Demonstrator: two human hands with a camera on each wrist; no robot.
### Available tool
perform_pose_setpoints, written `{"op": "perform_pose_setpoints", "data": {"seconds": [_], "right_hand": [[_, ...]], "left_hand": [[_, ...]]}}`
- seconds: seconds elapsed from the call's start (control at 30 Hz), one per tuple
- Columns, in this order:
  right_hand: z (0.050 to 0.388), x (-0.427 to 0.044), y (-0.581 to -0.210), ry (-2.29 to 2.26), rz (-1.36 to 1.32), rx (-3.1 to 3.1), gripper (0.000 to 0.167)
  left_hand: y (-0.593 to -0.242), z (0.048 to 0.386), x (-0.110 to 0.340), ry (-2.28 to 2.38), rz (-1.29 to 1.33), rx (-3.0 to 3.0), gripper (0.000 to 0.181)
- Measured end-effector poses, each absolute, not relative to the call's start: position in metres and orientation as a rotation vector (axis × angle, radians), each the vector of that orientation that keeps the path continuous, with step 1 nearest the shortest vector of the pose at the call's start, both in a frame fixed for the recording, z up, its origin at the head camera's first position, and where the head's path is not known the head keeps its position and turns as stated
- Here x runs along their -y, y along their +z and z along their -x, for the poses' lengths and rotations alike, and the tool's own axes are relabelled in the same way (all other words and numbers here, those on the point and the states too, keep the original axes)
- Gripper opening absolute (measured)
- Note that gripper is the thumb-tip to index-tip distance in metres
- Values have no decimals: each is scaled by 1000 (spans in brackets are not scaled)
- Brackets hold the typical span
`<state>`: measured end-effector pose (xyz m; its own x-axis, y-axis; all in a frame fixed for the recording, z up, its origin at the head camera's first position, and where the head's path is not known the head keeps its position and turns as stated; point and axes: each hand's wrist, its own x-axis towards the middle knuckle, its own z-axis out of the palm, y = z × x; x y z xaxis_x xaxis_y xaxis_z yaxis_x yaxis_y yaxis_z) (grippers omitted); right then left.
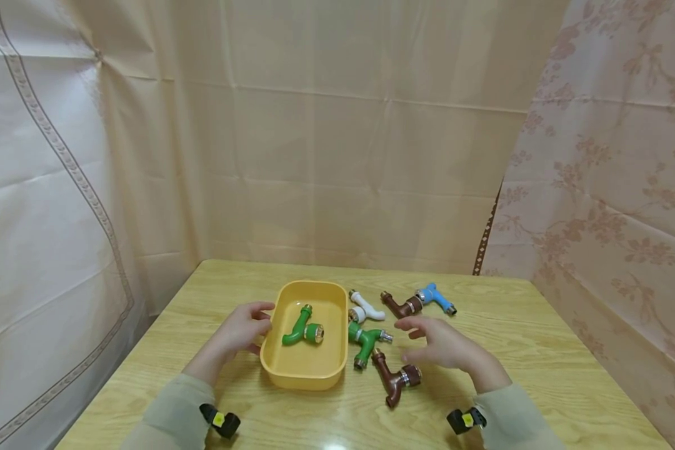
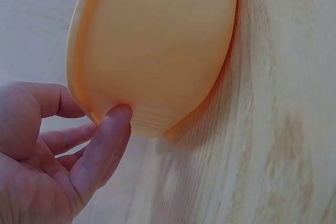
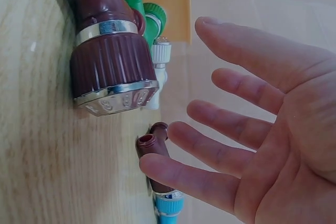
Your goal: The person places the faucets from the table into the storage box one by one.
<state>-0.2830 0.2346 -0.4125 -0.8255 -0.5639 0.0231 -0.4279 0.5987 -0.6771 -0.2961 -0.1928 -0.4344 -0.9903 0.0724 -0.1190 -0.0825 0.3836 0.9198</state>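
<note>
My left hand [image 1: 240,330] is at the left side of a yellow plastic tub [image 1: 305,380], its loosely bent fingers touching the tub's rim and outer wall. A green tap [image 1: 299,331] lies inside the tub. My right hand [image 1: 441,344] is held above the table with fingers apart and nothing in them. Nearest to it are a brown tap [image 1: 394,380] and a green tap with two outlets [image 1: 367,340]. In the right wrist view, the brown tap's ribbed knob [image 3: 113,64] appears large beside the spread fingers.
Behind the right hand lie a white tap [image 1: 367,307], another brown tap [image 1: 400,306] and a blue tap [image 1: 435,296], the last two touching. All rest on a wood-grain table [image 1: 540,369]. Cloth curtains [image 1: 337,156] hang behind and on both sides.
</note>
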Motion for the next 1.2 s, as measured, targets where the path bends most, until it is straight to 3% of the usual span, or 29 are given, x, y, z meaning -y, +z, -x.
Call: {"op": "perform_pose_setpoints", "data": {"seconds": [0.57, 1.2], "right_hand": [[277, -234, -423, -1052, 796, -2522, 66], [273, -233, -426, -1039, 806, -2457, 56]], "left_hand": [[-435, 297, 193, 1667, 21, -2486, 53], [-435, 297, 193, 1678, 5, -2482, 56]]}}
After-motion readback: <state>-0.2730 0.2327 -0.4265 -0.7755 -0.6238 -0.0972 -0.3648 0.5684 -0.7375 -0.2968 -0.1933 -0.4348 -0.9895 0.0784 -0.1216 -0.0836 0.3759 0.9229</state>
